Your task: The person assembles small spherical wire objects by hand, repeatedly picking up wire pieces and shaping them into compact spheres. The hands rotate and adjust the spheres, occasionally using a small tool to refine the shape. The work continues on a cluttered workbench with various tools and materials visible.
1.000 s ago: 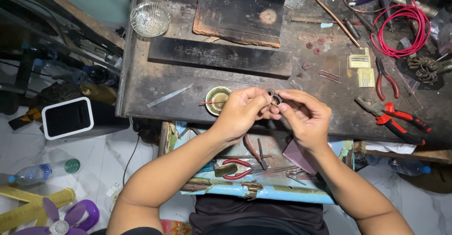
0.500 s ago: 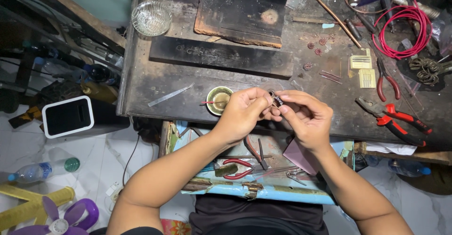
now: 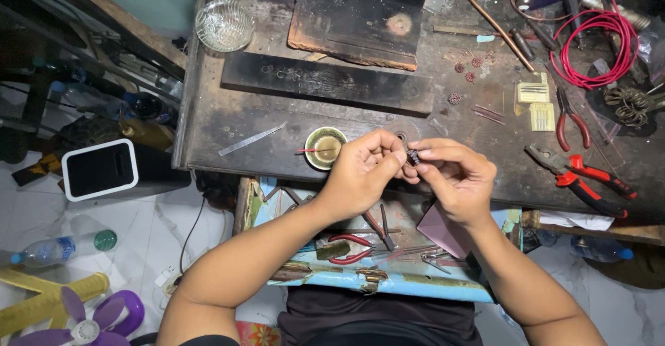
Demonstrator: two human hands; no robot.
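Just one view here, head cam looking pretty much straight down over the bench (image 3: 277, 124). Sits fairly close, hands mid-frame, floor (image 3: 104, 221) showing on the left. No second view, so nothing overlaps.

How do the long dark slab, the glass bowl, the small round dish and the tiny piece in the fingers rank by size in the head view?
1. long dark slab
2. glass bowl
3. small round dish
4. tiny dark piece, pinched between left hand and right hand; raised nearer the camera, yet plainly smallest.
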